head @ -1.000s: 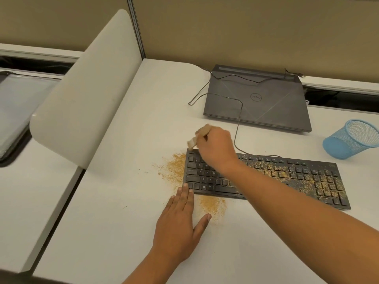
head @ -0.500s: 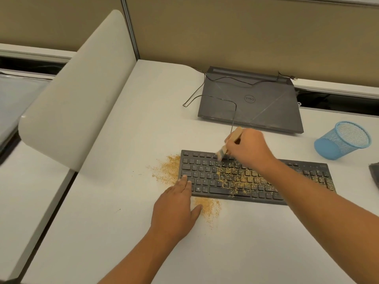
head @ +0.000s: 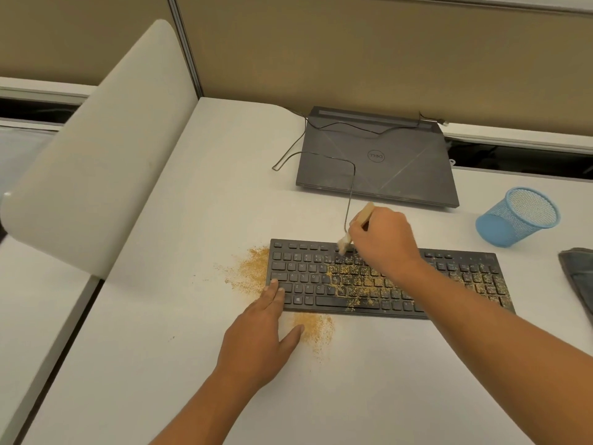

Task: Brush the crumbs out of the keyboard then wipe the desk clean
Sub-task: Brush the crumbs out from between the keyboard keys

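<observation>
Right hand [head: 383,239] gripping brush [head: 354,229], bristles touching keyboard [head: 385,281] top row. Left hand [head: 260,335] lying flat, unclenched, on tabletop [head: 160,316], fingertips pressing keyboard's left corner. Crumbs [head: 356,282] covering middle and right keys.

Office cubicle; partition [head: 353,49], laptop [head: 375,162]

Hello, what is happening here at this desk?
A person is cleaning a dirty keyboard. The right hand holds a small brush at the top key rows. The left hand lies flat at the keyboard's left corner. Crumbs cover the middle and right keys; swept piles lie on the desk.
</observation>
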A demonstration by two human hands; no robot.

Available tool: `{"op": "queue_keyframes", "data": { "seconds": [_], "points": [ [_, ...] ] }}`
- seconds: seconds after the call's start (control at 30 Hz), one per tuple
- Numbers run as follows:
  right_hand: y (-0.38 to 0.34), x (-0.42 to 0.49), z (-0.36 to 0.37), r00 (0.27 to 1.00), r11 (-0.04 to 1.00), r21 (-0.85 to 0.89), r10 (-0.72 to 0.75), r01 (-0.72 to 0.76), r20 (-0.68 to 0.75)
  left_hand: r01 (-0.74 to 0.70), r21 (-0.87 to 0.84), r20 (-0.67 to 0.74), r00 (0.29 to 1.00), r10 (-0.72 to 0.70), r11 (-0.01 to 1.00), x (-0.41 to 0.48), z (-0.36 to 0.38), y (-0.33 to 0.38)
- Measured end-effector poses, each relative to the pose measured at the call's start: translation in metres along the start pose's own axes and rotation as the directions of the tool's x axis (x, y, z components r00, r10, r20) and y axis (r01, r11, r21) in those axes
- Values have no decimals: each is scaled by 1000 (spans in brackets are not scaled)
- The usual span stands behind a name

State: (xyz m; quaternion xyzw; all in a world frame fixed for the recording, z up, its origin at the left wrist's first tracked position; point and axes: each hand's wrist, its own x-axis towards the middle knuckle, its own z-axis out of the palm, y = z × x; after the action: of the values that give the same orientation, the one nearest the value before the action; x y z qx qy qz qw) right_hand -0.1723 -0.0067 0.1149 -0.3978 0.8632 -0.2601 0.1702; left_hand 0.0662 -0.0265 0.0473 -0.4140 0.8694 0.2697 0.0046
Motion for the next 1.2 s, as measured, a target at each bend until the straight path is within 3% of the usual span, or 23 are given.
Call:
{"op": "queue_keyframes", "data": {
  "seconds": [0.1,0.23,0.33,0.4,0.5,0.63,0.77,0.87,1.0,1.13,1.2],
  "points": [
    [-7,-2,10,993,995,94,-33,22,118,10,-39,-1,1000,-10,999,0,3,-1],
    [-11,2,11,999,994,101,-37,36,11,29,-145,-14,999,-31,989,3,4,-2],
    [-19,-6,18,991,990,128,-72,57,114,50,-227,-26,998,-58,973,5,4,-1],
    [-24,-6,20,993,982,183,-60,41,99,55,-233,-24,998,-62,971,5,3,0],
    [-22,-4,21,999,998,43,-45,46,-17,62,-233,-8,998,-65,971,4,3,0],
    [-28,-10,36,990,977,209,-70,42,125,77,-230,-3,997,-80,970,5,1,0],
    [-31,-5,42,996,976,204,-83,72,42,73,-226,2,997,-74,971,5,-1,1],
    [-36,-3,49,977,954,300,-59,-5,204,65,-204,0,998,-67,977,5,-2,1],
    [-41,0,56,990,952,305,-68,27,125,61,-211,-3,998,-63,976,5,-2,1],
    [-46,2,55,959,949,316,-89,0,269,57,-181,-11,998,-60,982,5,-3,1],
    [-43,7,50,980,939,345,-72,4,186,57,-175,-11,998,-60,983,5,-3,1]
  ]
}}
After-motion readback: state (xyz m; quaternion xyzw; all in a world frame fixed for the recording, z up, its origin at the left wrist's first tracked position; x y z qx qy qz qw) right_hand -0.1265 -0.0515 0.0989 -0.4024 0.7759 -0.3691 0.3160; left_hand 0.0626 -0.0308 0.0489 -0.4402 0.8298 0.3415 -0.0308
